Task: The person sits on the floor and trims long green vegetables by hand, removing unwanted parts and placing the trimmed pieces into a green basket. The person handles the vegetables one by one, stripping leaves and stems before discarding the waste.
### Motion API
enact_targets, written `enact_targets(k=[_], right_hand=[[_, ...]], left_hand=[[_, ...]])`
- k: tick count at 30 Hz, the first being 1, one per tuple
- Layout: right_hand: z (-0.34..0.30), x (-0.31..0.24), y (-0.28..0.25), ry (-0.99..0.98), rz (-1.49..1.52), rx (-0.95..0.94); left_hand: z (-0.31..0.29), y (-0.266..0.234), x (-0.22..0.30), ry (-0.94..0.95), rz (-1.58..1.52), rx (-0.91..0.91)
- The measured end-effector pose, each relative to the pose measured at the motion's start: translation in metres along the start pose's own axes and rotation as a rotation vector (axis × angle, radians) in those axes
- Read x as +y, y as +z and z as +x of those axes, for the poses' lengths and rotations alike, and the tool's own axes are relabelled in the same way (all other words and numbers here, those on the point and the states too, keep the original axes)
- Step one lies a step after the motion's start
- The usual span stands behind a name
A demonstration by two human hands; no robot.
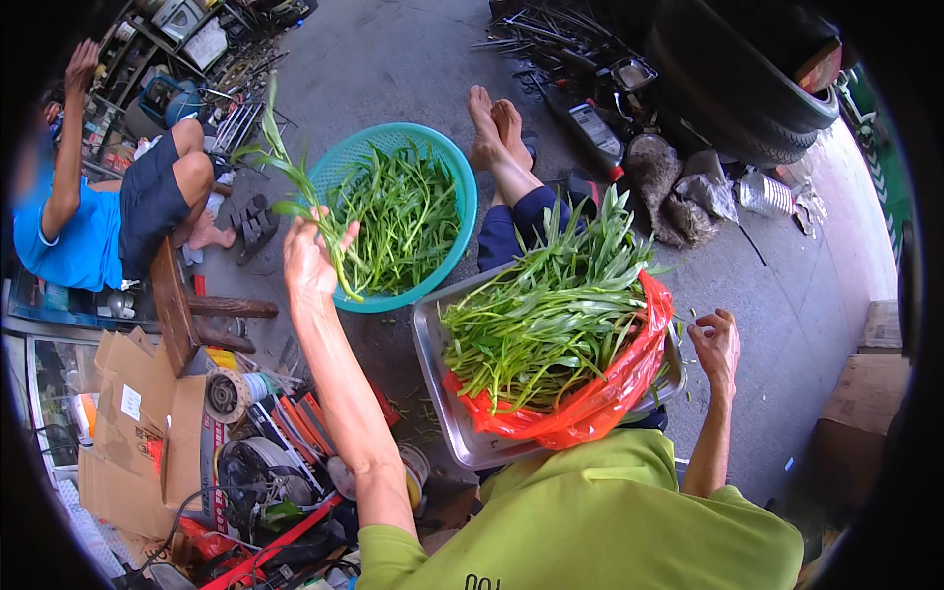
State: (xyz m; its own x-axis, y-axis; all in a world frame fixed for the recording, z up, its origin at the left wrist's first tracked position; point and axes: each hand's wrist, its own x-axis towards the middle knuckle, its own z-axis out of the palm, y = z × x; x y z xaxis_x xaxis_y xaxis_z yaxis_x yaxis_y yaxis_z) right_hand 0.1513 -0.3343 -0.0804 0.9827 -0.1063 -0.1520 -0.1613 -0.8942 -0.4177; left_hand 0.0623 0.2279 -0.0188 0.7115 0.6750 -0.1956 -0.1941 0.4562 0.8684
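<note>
My left hand point(313, 254) grips a stalk of water spinach point(291, 169) by its stem, over the near left rim of a turquoise plastic basket point(464, 187). Loose water spinach point(398, 221) lies heaped inside that basket. On my lap rests a metal tray point(433, 393) with an open red plastic bag point(600, 418) on it. A thick bunch of water spinach point(541, 324) spills out of the bag toward the far side. To the right of the tray, my right hand point(718, 344) is raised with curled, pinched fingers; what they hold, if anything, is too small to make out.
A person in a blue shirt point(79, 236) sits at left beside a wooden stool point(175, 305). Cardboard boxes point(128, 442), reels and tools crowd the lower left. Tires point(737, 88), a grey bottle point(595, 133) and metal scraps stand at far right. Green bits lie on the floor.
</note>
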Motion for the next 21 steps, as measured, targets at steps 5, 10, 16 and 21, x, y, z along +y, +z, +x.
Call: enact_targets(k=[5,10,16,21], right_hand=[[0.000,-0.023,-0.015,-0.100,-0.039,0.077],[-0.009,-0.066,-0.026,-0.255,0.206,0.189],[-0.054,-0.157,-0.028,-0.630,0.754,-0.027],[-0.077,-0.210,-0.024,-0.617,0.985,-0.612]], left_hand=[[-0.027,0.008,-0.006,0.061,0.007,0.120],[-0.042,0.026,-0.004,0.131,-0.181,-0.017],[-0.085,0.087,-0.021,0.143,-0.275,-0.165],[-0.121,0.138,-0.041,-0.005,-0.495,-0.327]])
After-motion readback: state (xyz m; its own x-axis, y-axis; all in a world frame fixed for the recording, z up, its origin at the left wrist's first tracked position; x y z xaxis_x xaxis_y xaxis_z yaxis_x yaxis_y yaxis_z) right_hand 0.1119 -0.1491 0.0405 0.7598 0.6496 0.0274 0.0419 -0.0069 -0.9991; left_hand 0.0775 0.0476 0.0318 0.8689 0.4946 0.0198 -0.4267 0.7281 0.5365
